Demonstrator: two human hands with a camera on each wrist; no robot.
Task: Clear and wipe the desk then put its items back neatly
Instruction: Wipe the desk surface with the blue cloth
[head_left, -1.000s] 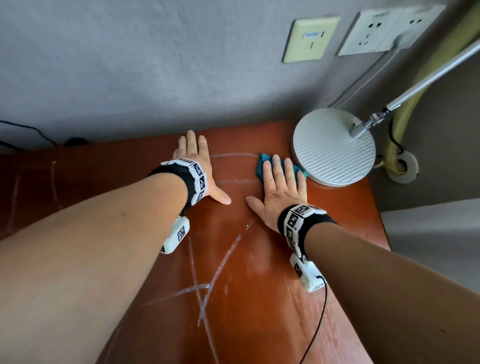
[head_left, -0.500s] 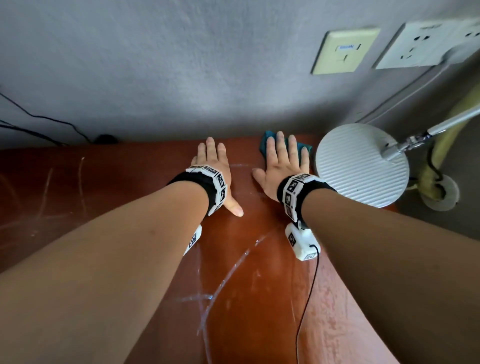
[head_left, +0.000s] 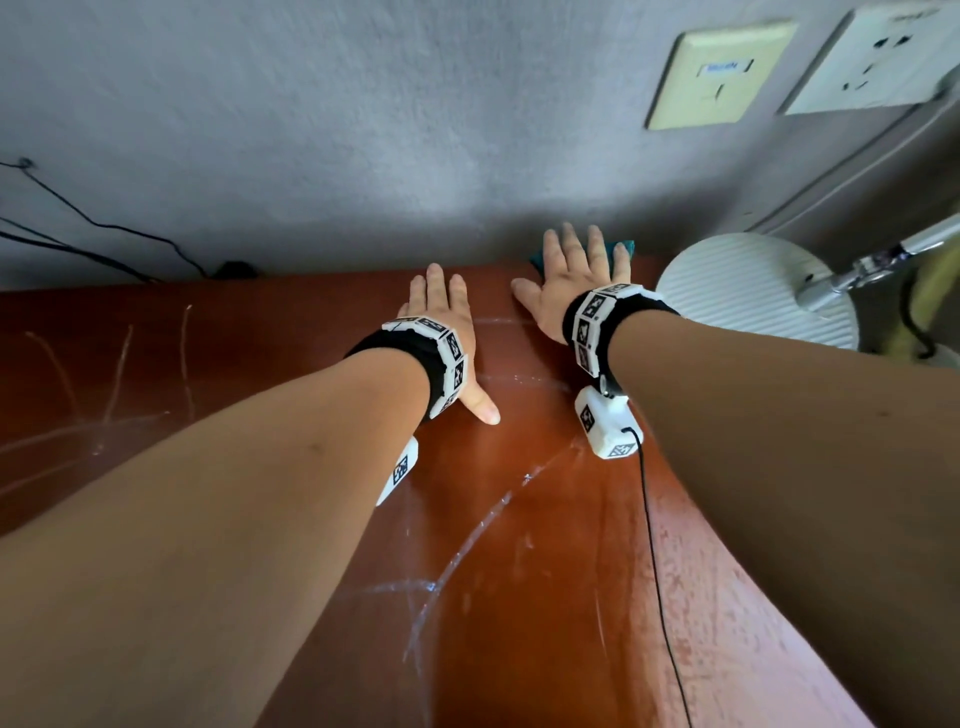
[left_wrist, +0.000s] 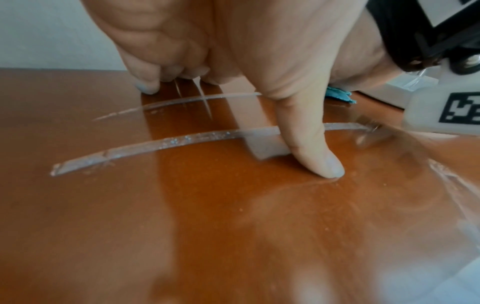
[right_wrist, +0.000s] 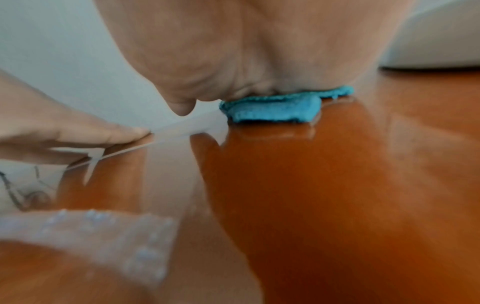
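Note:
A teal cloth (head_left: 621, 248) (right_wrist: 275, 110) lies at the far edge of the reddish-brown desk (head_left: 545, 571), against the wall. My right hand (head_left: 576, 273) lies flat on it with straight fingers, pressing it down; most of the cloth is hidden under the palm. My left hand (head_left: 441, 317) rests flat on the bare desk just left of it, fingers spread, thumb (left_wrist: 314, 152) out to the right. The left wrist view shows the cloth (left_wrist: 339, 95) peeking out past my left hand. Wet streaks (head_left: 467, 540) shine on the desk.
A white round lamp base (head_left: 753, 288) stands at the desk's far right, right beside my right hand, with its metal arm (head_left: 883, 260) rising to the right. Wall sockets (head_left: 717, 73) sit above. Dark cables (head_left: 104, 228) hang at the left wall. A thin black wire (head_left: 654, 545) trails from my right wrist.
My right hand has pushed the cloth away from me to the desk's far edge by the wall. My left hand stays flat on the desk.

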